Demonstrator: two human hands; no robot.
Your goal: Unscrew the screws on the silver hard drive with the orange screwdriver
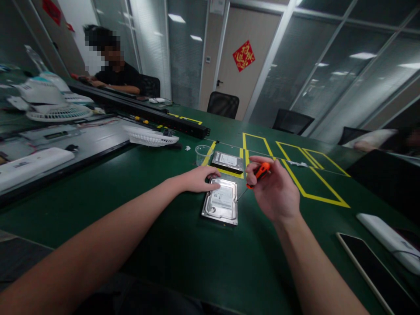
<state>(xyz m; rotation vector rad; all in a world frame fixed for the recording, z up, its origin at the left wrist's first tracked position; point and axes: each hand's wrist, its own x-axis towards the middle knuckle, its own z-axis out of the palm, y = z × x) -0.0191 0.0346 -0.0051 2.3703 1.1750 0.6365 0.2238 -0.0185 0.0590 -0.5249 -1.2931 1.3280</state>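
Note:
A silver hard drive (pixel 220 205) lies label side up on the green table, right in front of me. My left hand (pixel 198 178) grips it at the far left corner, thumb on the top face and fingers curled by the far edge. In my right hand (pixel 275 188) is a screwdriver with an orange and black handle (pixel 261 171). Its thin shaft slants down to the left, and the tip is at the drive's right edge; whether it sits in a screw is too small to tell. Just beyond lies a second hard drive (pixel 227 161), within yellow tape.
A clear plastic cup (pixel 202 155) stands left of the second drive. Fan parts (pixel 151 136) and a long black bar (pixel 177 124) lie to the left. A tablet-like device (pixel 374 271) and a white power strip (pixel 390 240) are at right. Another person (pixel 114 72) sits across the table.

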